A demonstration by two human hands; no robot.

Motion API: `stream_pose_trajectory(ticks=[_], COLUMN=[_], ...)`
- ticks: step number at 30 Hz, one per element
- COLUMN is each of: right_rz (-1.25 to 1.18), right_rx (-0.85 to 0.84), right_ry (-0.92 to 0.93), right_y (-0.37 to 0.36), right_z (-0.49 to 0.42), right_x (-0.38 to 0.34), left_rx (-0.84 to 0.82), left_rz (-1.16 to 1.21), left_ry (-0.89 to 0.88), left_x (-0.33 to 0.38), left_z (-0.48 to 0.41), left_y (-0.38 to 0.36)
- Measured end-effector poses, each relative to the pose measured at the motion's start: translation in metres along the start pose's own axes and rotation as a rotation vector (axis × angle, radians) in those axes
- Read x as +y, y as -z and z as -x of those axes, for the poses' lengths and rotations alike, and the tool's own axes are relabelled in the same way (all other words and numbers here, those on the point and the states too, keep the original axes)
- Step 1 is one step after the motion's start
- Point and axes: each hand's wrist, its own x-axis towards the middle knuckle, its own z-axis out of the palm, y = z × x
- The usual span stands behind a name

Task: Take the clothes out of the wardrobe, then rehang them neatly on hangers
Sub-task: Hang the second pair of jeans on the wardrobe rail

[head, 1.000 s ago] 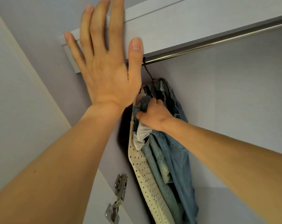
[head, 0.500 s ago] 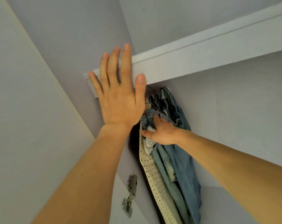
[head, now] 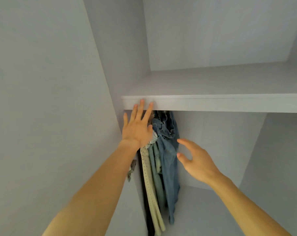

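Clothes [head: 161, 159] hang bunched in the left corner of a pale grey wardrobe [head: 127, 48], just under the front edge of a shelf [head: 212, 103]. From left to right they are a cream dotted piece [head: 149, 184], a pale green piece [head: 156, 169] and a blue denim garment [head: 170, 167]. What they hang from is hidden behind the shelf edge. A metal hinge [head: 131, 169] shows just left of them.

The left hand [head: 137, 128] is flat and spread, its fingertips touching the shelf edge and its palm in front of the top of the clothes; it holds nothing. The right hand [head: 197, 160] is open with the fingers loosely spread, near the right side of the denim and gripping nothing.

Judged from this, the task has barely begun — no garment is out of the wardrobe yet, and all the taking out and rehanging remains.

Compared with a second ago, the right hand has let go of the bunched top of the denim and drawn back to the right. The view has also pulled away and levelled, so the hanging rail is no longer visible — only the shelf front. The left hand stays spread against that edge.
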Motion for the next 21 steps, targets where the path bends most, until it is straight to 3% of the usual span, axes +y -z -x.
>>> stream_pose_trajectory(ticks=[3,5,10,18,21], right_rz=[0.089,0.108,0.121,0.128,0.159], right_rx=[0.131,0.192,0.227,-0.044,-0.236], right_ry=[0.066,0.078,0.073,0.066,0.078], right_y=[0.025,0.034,0.019,-0.066,-0.099], right_z=[0.057,0.096,0.178,0.250,0.256], right_x=[0.002,0.008,0.024,0.039,0.034], left_rx=[-0.093,-0.056,-0.062,-0.251,-0.278], left_rz=[0.138,0.235,0.366,0.319,0.269], left_ry=[0.006,-0.003,0.056,0.291,0.439], left_x=[0.008,0.016,0.018,0.017,0.009], left_z=[0.061,0.109,0.229,0.389,0.442], left_y=[-0.014,-0.027,-0.065,-0.094,-0.097])
